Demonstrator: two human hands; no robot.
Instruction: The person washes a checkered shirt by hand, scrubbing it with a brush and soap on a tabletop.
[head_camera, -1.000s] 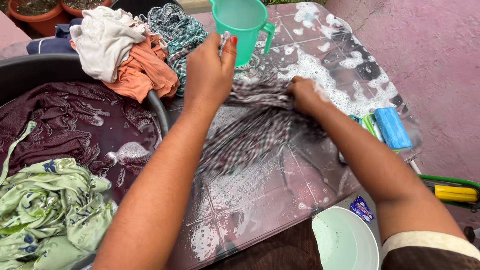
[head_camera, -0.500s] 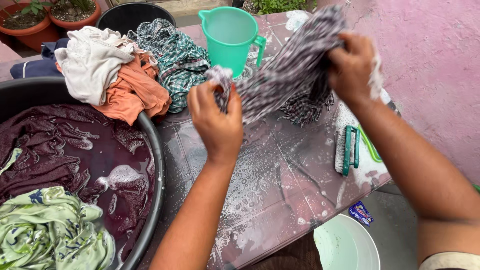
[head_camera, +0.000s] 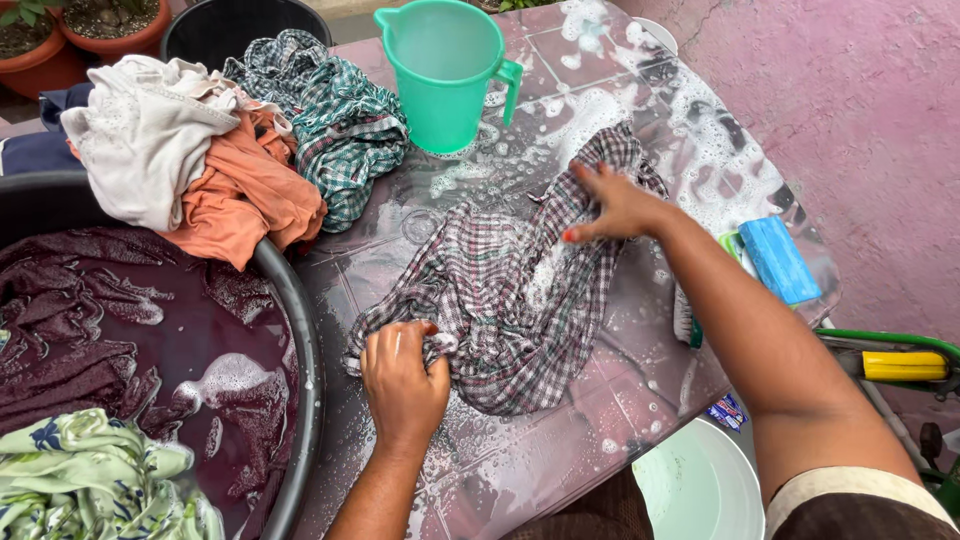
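The checked cloth (head_camera: 500, 300) lies soaked and spread across the wet, soapy table (head_camera: 560, 420) in the centre of the frame. Nearest the camera, at lower centre, the left hand (head_camera: 402, 380) bunches the cloth's near edge, fingers curled tight around a fold of fabric. At the bottom right a pale round basin (head_camera: 695, 490) sits below the table edge, a small blue sachet (head_camera: 727, 411) beside it. In the lower left a big dark tub (head_camera: 300, 350) holds purple water, a maroon garment (head_camera: 90, 320) and a green floral one (head_camera: 90, 485).

Further up, right of centre, the right hand (head_camera: 612, 205) presses flat on the cloth's far end, fingers spread wide on the fabric, pinching nothing. Just right of that forearm a blue soap bar (head_camera: 778, 260) rests on a green scrubbing brush (head_camera: 735, 250) near the table's right edge.

In the upper left, a white garment (head_camera: 140, 130) and an orange one (head_camera: 250, 195) are heaped over the tub rim, with a green checked cloth (head_camera: 345, 120) next to them. At top centre stands a green plastic jug (head_camera: 445, 70), suds all around its base.
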